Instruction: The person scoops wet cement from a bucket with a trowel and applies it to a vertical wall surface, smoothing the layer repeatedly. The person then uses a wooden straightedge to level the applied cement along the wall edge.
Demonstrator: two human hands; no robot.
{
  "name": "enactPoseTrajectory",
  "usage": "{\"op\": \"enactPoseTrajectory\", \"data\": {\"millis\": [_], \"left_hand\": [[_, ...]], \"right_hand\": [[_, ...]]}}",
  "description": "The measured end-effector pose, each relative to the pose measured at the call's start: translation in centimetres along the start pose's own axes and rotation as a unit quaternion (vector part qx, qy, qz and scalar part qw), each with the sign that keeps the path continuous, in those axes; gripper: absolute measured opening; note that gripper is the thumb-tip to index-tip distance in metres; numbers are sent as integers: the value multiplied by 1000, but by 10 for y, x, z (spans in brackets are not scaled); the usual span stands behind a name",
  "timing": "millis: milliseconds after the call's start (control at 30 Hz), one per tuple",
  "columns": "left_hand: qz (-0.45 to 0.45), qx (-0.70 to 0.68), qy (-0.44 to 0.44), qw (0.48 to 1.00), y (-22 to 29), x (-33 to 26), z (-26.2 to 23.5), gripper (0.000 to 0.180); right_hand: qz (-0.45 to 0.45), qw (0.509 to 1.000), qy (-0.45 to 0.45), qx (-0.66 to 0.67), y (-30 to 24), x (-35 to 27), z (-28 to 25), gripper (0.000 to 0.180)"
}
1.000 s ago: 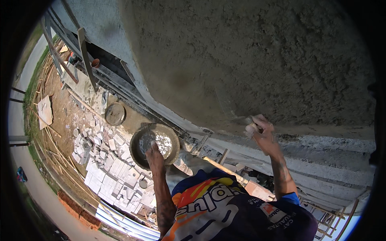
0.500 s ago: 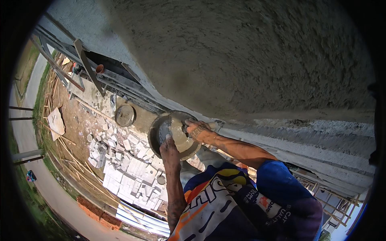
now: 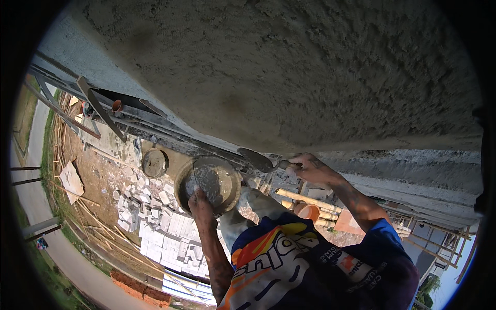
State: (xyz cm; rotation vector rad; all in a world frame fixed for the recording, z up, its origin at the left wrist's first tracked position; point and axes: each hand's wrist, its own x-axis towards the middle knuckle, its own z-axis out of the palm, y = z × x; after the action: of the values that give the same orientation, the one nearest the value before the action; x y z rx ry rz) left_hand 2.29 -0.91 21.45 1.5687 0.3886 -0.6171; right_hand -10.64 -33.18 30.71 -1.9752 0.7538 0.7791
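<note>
My left hand (image 3: 201,204) is closed on the near left rim of a round bucket (image 3: 235,200), the thumb over its inner side. Wet grey mortar (image 3: 223,182) lies inside, and a thin wire handle arcs over it. My right hand (image 3: 309,168) grips the handle of a pointing trowel (image 3: 257,160). Its dark, leaf-shaped blade points left, beyond the bucket's right rim and close to the lower edge of the plastered wall (image 3: 289,77). The wall's grey coat is rough toward the right and smoother toward the left.
Far below, broken white blocks (image 3: 168,222) are heaped beside a second round tub (image 3: 154,163). Wooden boards (image 3: 101,108) stick out at the upper left. Bamboo poles (image 3: 310,200) and an orange bucket (image 3: 308,212) lie under my right arm. A concrete ledge (image 3: 403,178) runs along the wall.
My right hand has come out of the bucket and moved right, bringing the trowel up beside the wall. The bucket and my left hand have shifted slightly left and down in view.
</note>
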Motion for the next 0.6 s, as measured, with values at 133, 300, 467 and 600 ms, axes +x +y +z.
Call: {"op": "enactPoseTrajectory", "data": {"millis": [133, 300, 467, 600], "left_hand": [[1, 18, 23, 1000, -3, 4, -3, 50], [-19, 49, 2, 999, 8, 3, -10, 49], [-22, 69, -47, 996, 28, -5, -13, 47], [-29, 77, -80, 993, 41, -16, -4, 49]], "right_hand": [[-81, 971, 224, 36, -5, -79, -32, 41], [-176, 954, 208, -124, -36, -74, 5, 42], [-215, 882, 152, -391, -56, 62, 144, 29], [-218, 877, 125, -410, -67, 134, 211, 26]]}}
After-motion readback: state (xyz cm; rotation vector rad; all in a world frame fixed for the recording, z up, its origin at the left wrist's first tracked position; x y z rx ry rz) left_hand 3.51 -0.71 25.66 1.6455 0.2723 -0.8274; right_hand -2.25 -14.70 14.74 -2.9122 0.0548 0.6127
